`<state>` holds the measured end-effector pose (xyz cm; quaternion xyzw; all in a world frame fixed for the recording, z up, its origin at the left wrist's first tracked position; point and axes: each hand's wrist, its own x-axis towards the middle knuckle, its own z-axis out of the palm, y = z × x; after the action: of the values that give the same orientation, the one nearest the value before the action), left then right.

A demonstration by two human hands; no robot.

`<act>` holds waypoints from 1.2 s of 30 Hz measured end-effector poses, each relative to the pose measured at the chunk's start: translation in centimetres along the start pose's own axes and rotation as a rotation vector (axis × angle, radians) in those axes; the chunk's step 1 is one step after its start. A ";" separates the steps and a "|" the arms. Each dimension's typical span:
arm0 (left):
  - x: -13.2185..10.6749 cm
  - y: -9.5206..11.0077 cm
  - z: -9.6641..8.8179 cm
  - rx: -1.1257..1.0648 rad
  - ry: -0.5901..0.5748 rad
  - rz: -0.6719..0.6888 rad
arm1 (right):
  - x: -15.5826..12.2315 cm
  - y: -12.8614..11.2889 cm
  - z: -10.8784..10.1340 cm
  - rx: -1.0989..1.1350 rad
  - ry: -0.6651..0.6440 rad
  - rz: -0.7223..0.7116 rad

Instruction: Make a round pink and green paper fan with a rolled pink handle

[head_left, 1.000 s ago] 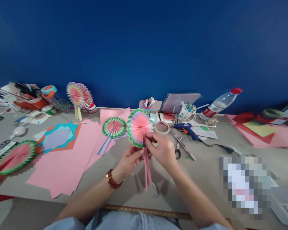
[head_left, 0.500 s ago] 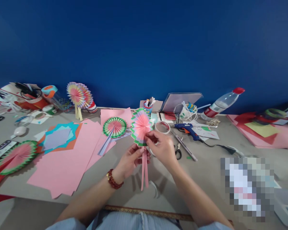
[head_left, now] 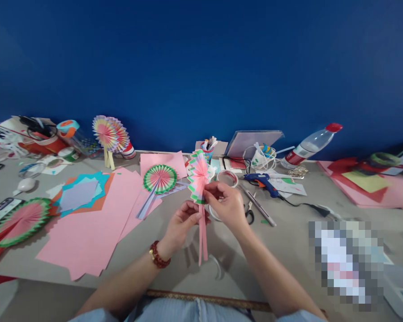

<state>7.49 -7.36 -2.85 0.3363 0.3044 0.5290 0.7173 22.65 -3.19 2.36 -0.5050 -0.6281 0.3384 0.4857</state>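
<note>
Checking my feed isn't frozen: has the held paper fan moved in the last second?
Yes. The held paper fan looks narrower now, its left edge drawn rightward, away from the green-rimmed fan.

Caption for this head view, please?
Left hand and right hand hold a pleated paper fan above a cluttered craft table.

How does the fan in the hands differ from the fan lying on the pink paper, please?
The held fan stands upright, half folded; the lying fan is flat and fully open. The held fan has pink handle strips, the lying fan pale bluish ones. Both are pleated, pink-centred, green-edged.
</note>
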 end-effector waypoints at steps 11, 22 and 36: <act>-0.2 0.7 0.0 -0.074 -0.042 -0.130 | -0.3 -0.5 0.3 -0.082 0.004 -0.054; -0.1 0.5 -0.1 0.061 0.048 -0.081 | -0.2 -0.2 0.4 -0.072 -0.022 -0.037; -0.3 0.1 -0.5 -0.037 -0.061 -0.204 | 0.5 0.9 0.8 0.168 -0.051 0.060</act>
<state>7.01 -7.59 -3.04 0.3063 0.3054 0.4481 0.7824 22.18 -2.44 1.39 -0.4724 -0.5941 0.4170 0.5000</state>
